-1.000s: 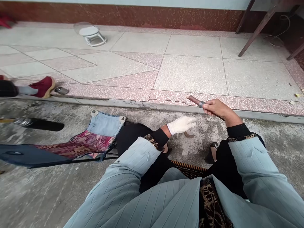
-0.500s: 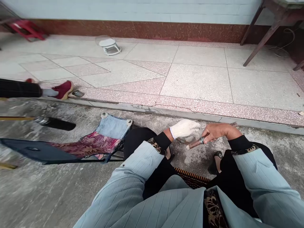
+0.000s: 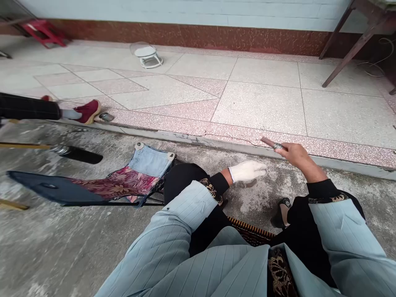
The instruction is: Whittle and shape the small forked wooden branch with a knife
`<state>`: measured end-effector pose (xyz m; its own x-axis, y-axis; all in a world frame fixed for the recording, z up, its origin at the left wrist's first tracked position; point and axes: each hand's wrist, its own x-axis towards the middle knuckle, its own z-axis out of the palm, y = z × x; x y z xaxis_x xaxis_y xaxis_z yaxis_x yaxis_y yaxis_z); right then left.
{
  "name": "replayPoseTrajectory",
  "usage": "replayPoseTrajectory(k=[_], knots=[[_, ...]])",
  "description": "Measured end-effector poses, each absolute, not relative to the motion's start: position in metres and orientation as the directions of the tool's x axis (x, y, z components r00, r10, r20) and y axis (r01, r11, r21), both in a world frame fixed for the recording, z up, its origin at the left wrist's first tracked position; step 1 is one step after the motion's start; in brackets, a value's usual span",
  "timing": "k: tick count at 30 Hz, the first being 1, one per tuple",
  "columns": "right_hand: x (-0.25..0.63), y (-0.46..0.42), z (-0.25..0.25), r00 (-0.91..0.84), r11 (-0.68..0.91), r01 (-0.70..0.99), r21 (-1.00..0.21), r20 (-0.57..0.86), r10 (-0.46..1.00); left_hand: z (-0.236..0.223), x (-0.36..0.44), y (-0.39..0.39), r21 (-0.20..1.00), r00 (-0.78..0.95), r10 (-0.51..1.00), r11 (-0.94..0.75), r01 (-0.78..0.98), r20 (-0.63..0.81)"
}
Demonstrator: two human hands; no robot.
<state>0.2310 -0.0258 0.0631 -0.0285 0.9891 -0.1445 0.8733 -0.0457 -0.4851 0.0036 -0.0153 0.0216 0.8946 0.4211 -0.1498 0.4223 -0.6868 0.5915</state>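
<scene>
- Gripping with the right hand [image 3: 293, 154] a brown stick [image 3: 267, 142], bare fingers closed around it just beside the grey wire [image 3: 277, 146] wrapped on it.
- Holding this stick now raised and well apart from the gloved left hand [image 3: 247, 171], in the view over the edge of the step [image 3: 185, 139]; half a second ago, tilted down near the glove.
- Judging from this change, probably turning the stick to work with the wire.
- Keeping the left hand almost in same place, fingers stretched and close together; impossible to say whether pinching anything.
- Not possible to make out: any strand between both hands.
- Partly hidden below the glove: a curved brown thing [image 3: 250, 184].
- Cut off at the left edge: another person's leg [image 3: 31, 106].
</scene>
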Motion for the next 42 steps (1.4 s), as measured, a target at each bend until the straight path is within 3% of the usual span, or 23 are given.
replayPoseTrajectory(k=[3, 5, 8, 11, 13, 16, 18, 21, 25, 27, 30, 32, 33, 35, 37, 39, 42], knots=[[0.236, -0.026, 0.056, -0.108, 0.0, 0.937, -0.35, -0.289, 0.951, 0.026, 0.001, -0.015, 0.526, 0.916, 0.374, -0.755, 0.392, -0.147], [0.236, -0.03, 0.054, -0.233, 0.05, 0.931, -0.362, -0.48, 0.846, 0.029, -0.002, -0.012, 0.506, 0.91, 0.395, -0.763, 0.402, -0.127], [0.232, -0.038, 0.057, -0.547, 0.07, 0.802, -0.593, -0.682, 0.486, 0.034, -0.005, -0.007, 0.545, 0.887, 0.451, -0.722, 0.426, -0.096], [0.224, -0.044, 0.068, -0.759, 0.013, 0.61, -0.792, -0.579, 0.298, 0.034, -0.006, -0.002, 0.641, 0.861, 0.502, -0.637, 0.429, -0.077], [0.222, -0.044, 0.076, -0.8, -0.033, 0.507, -0.861, -0.484, 0.354, 0.032, -0.006, -0.002, 0.68, 0.834, 0.545, -0.581, 0.447, -0.082], [0.225, -0.041, 0.082, -0.645, -0.084, 0.392, -0.916, -0.339, 0.685, 0.027, -0.005, -0.005, 0.694, 0.818, 0.563, -0.543, 0.473, -0.118], [0.229, -0.035, 0.079, -0.427, -0.096, 0.404, -0.91, -0.281, 0.859, 0.025, -0.004, -0.009, 0.687, 0.844, 0.52, -0.565, 0.456, -0.132], [0.234, -0.025, 0.066, -0.237, -0.123, 0.555, -0.822, -0.298, 0.925, 0.023, -0.004, -0.013, 0.646, 0.891, 0.443, -0.652, 0.397, -0.1], [0.232, -0.021, 0.051, -0.126, -0.145, 0.802, -0.58, -0.4, 0.908, 0.025, -0.008, -0.01, 0.604, 0.913, 0.402, -0.712, 0.357, -0.066], [0.228, -0.024, 0.049, -0.228, -0.105, 0.843, -0.528, -0.528, 0.818, 0.028, -0.012, -0.005, 0.606, 0.91, 0.41, -0.711, 0.356, -0.053], [0.221, -0.034, 0.056, -0.562, -0.027, 0.743, -0.669, -0.646, 0.517, 0.033, -0.016, 0.001, 0.672, 0.886, 0.462, -0.648, 0.358, -0.027], [0.216, -0.04, 0.065, -0.73, -0.034, 0.616, -0.787, -0.587, 0.35, 0.036, -0.016, 0.001, 0.736, 0.874, 0.486, -0.588, 0.336, -0.01], [0.216, -0.042, 0.069, -0.778, -0.051, 0.55, -0.834, -0.533, 0.332, 0.037, -0.016, 0.0, 0.761, 0.865, 0.501, -0.558, 0.332, -0.01], [0.217, -0.044, 0.077, -0.786, -0.098, 0.412, -0.906, -0.408, 0.464, 0.036, -0.013, -0.004, 0.788, 0.834, 0.549, -0.492, 0.37, -0.048], [0.224, -0.043, 0.08, -0.633, -0.128, 0.289, -0.949, -0.29, 0.718, 0.033, -0.01, -0.008, 0.789, 0.817, 0.567, -0.452, 0.416, -0.106], [0.232, -0.039, 0.078, -0.378, -0.144, 0.269, -0.952, -0.242, 0.894, 0.03, -0.008, -0.012, 0.777, 0.839, 0.524, -0.466, 0.423, -0.143], [0.24, -0.029, 0.067, -0.126, -0.199, 0.457, -0.867, -0.284, 0.951, 0.029, -0.005, -0.014, 0.75, 0.903, 0.414, -0.558, 0.355, -0.119]])
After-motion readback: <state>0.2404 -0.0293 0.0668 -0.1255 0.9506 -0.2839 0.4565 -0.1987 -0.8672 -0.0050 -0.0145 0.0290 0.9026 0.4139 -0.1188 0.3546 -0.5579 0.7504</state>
